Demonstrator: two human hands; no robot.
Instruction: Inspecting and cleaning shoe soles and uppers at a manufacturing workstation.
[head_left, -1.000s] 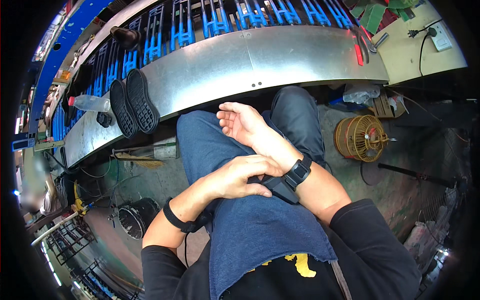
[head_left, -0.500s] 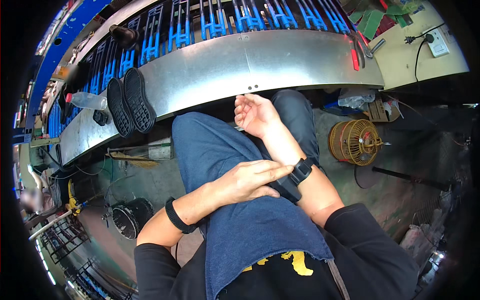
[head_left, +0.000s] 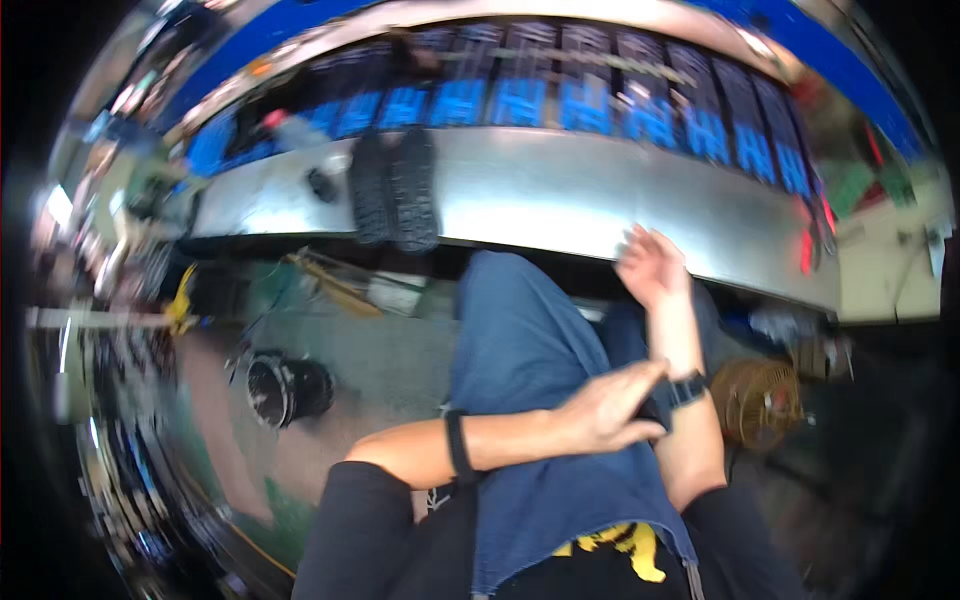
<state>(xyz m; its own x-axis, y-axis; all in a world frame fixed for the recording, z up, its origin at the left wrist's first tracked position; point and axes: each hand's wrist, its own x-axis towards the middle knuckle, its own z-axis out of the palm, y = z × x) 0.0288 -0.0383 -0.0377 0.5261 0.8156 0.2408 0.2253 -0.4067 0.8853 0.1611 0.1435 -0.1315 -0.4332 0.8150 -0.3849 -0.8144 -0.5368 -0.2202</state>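
My left hand (head_left: 603, 412) reaches across my lap to my right wrist. Its fingers are stretched out and its thumb stands apart, close beside a black strapped device (head_left: 686, 389) on that wrist; blur hides whether they touch it. My right hand (head_left: 653, 266) is raised palm up by the bench edge, its fingers loosely bent, slightly apart and holding nothing. Across my thighs lies a dark blue apron (head_left: 525, 345). A black band (head_left: 459, 447) circles my left forearm. On the metal bench (head_left: 560, 190), a pair of black shoe soles (head_left: 393, 190) lies to the left.
Blue-and-black racks (head_left: 520, 100) line the bench's far side. Left on the bench are a clear bottle (head_left: 295, 130) and a small black object (head_left: 321, 185). Red-handled tools (head_left: 808, 240) lie at the right. A black bucket (head_left: 285, 390) and a wicker cage (head_left: 757, 403) stand on the floor.
The whole view has swung left, so the bench, soles and both arms appear farther right. The picture is now blurred. My hands keep nearly the same pose, left hand at the right wrist.
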